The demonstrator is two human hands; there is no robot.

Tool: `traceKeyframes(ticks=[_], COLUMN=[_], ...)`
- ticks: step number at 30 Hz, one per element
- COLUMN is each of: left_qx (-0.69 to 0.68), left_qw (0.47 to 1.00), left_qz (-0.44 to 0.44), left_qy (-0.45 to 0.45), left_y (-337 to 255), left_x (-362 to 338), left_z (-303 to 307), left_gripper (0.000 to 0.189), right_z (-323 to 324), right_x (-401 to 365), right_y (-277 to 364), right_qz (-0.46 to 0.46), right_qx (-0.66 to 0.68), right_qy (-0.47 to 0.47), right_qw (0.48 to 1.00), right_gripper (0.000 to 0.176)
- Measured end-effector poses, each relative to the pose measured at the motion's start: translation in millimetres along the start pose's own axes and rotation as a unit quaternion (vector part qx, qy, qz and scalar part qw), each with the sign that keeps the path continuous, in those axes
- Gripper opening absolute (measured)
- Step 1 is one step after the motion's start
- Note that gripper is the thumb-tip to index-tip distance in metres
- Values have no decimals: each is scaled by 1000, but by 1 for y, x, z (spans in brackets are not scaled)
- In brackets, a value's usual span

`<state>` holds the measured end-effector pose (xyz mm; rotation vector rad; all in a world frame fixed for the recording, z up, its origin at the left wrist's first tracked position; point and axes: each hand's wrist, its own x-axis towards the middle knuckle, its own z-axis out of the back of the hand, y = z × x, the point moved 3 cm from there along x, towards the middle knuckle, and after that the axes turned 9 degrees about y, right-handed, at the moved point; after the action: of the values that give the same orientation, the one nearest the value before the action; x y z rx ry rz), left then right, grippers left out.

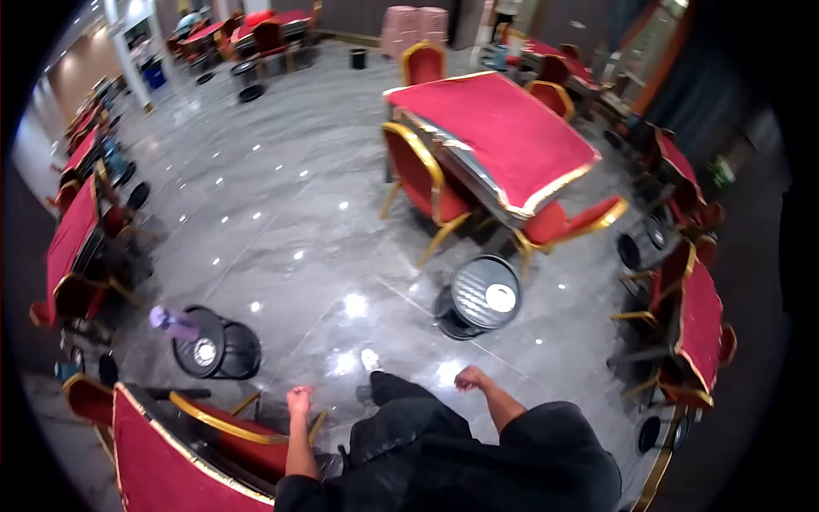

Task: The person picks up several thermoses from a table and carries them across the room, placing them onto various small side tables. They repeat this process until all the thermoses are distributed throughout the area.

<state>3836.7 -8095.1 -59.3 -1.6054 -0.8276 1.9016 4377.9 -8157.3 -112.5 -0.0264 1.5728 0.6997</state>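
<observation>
Both of my hands hang in front of my dark clothes, above the shiny grey floor. My left hand (299,400) is closed, with its fingers curled, beside a red chair with a gold frame (230,427). On the other side, my right hand (469,378) is curled closed too, below a round black side stand (485,292) that bears a white disc. Neither hand touches a thing that I can make out. What the curled fingers might hold is too small to tell.
A red-covered table (503,136) with red chairs (418,175) stands ahead. Another red-covered table (162,461) is at the lower left, near a black stand (200,341) with a purple item (175,322). More tables line both sides. Pink stacked stools (415,32) stand far back.
</observation>
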Motion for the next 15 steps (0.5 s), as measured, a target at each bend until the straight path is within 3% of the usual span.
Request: traceKeyframes(ticks=[1, 2, 3, 5, 6, 8, 11, 15], left_qx=[28, 29, -47, 14, 19, -5, -33, -47], left_qw=[999, 996, 999, 997, 997, 995, 983, 973], left_qz=[31, -88, -4, -29, -6, 74, 172, 224], left_qy=[-14, 0, -8, -64, -71, -66, -53, -38], left_y=[-4, 56, 26, 55, 73, 99, 115, 74], left_x=[-5, 38, -6, -19, -27, -49, -62, -17], left_z=[17, 51, 48, 67, 71, 69, 58, 57], left_gripper=[22, 21, 24, 33, 32, 31, 29, 27], right_z=[6, 14, 17, 17, 7, -35, -99, -148], right_x=[16, 37, 60, 105, 122, 158, 188, 261], right_y=[57, 120, 181, 286, 328, 426, 547, 660], right_qz=[-17, -27, -32, 150, 186, 235, 246, 252], right_qx=[-43, -94, -147, -369, -245, 11, -113, -169], right_qy=[-5, -13, -24, -115, -73, 17, 105, 204], right_qw=[999, 995, 988, 910, 949, 972, 957, 931], right_gripper=[17, 17, 17, 19, 20, 21, 21, 20])
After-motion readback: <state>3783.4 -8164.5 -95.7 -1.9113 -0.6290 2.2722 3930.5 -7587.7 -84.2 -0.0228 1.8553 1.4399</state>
